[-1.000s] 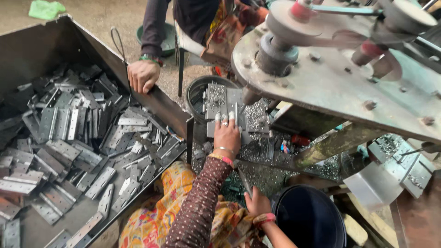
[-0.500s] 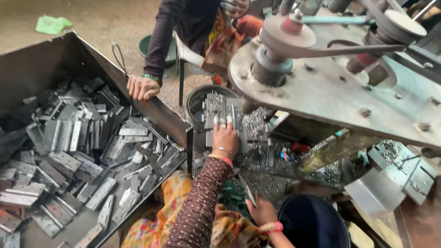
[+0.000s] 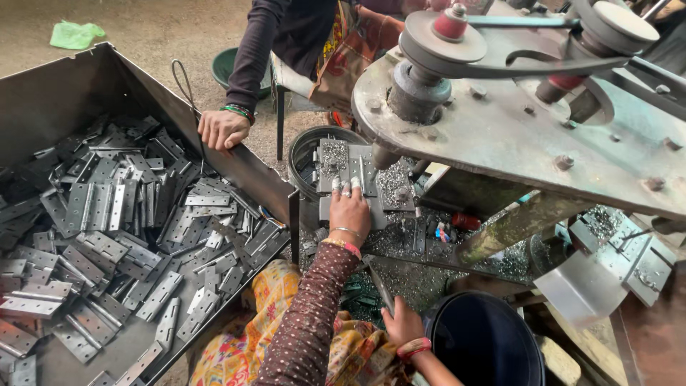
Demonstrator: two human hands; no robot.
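Note:
My left hand (image 3: 350, 211) reaches forward in a brown patterned sleeve and presses down on grey metal hinge plates (image 3: 341, 163) lying on the work bed under the drill spindle (image 3: 386, 154). Metal shavings cover the plates and bed. My right hand (image 3: 402, 323), with red bangles at the wrist, is low beside a dark round bucket (image 3: 486, 343). Its fingers are turned away, so what it holds is hidden. A thin metal bar (image 3: 379, 286) runs up to it.
A large steel bin (image 3: 236, 161) full of hinge plates (image 3: 107, 229) fills the left. Another person's hand (image 3: 221, 129) rests on its far rim. The machine's heavy plate with pulleys and belt (image 3: 514, 121) overhangs the right. A round pan (image 3: 307, 146) sits behind the bed.
The view has shifted slightly. My left hand stays on the plates under the spindle, and my right hand stays low by the bucket. The other person's hand remains on the bin rim.

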